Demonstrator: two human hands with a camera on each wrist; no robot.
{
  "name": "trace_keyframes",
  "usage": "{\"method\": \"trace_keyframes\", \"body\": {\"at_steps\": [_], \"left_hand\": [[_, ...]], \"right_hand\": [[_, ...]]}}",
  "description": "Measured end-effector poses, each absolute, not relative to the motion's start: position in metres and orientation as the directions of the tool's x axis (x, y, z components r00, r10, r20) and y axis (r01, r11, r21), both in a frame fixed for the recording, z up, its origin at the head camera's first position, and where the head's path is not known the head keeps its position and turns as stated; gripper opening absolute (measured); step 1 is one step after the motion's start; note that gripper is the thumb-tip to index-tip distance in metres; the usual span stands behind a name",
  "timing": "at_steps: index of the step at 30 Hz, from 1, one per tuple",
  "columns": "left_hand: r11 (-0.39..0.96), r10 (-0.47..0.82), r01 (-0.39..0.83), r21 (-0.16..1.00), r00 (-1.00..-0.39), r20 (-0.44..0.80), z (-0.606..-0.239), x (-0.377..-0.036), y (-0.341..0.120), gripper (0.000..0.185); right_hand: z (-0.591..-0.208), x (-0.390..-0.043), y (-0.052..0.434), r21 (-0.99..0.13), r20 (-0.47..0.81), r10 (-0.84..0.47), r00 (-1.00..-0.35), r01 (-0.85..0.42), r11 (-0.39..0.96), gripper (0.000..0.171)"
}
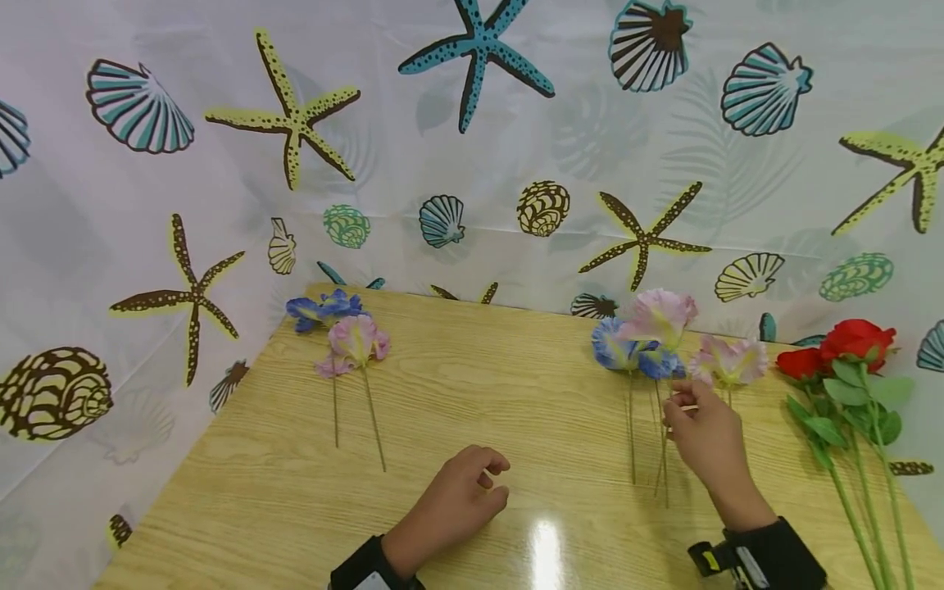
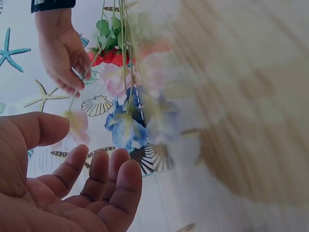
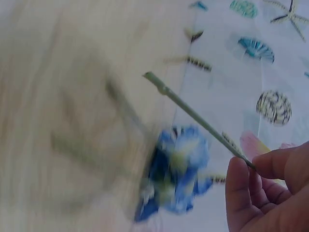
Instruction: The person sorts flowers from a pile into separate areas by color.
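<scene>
On the worktop, two flowers lie far left, a flower bunch lies right of centre, roses lie at the right edge, and both hands lie nearer, below them.

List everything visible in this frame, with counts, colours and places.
Table: one, light wood, centre.
Left flower pair: one blue, one pink, lying far left on the table.
Right flower cluster: blue and pink blooms, far right of centre.
Pink stem: one, pinched by the right hand.
Red roses: at least two, green stems, right edge.
Backdrop: white cloth with shells and starfish.
Left hand: rests loosely curled, holding nothing.
Right hand: grips the pink stem.
</scene>
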State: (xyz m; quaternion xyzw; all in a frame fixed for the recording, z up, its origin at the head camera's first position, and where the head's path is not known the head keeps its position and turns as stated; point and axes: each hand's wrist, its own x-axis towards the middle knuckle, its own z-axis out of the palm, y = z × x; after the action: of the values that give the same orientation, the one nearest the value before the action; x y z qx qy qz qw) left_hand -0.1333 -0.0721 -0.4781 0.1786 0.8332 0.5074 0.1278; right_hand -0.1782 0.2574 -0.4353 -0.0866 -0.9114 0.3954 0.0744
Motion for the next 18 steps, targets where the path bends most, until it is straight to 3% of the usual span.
{"method": "trace_keyframes", "body": {"at_steps": [9,18], "left_hand": [[0.443,0.454,0.181,0.878,-0.89,-0.046,-0.476,-0.137,-0.086,0.028],[0.451,0.474,0.155,0.879,-0.876,-0.088,-0.477,-0.137,-0.086,0.031]], "right_hand": [[-0.438,-0.189,0.35,-0.594,0.064,0.323,-0.944,0.224,0.772,0.042],[-0.457,-0.19,0.385,-0.573,-0.114,0.319,-0.941,0.324,0.753,0.05]]}}
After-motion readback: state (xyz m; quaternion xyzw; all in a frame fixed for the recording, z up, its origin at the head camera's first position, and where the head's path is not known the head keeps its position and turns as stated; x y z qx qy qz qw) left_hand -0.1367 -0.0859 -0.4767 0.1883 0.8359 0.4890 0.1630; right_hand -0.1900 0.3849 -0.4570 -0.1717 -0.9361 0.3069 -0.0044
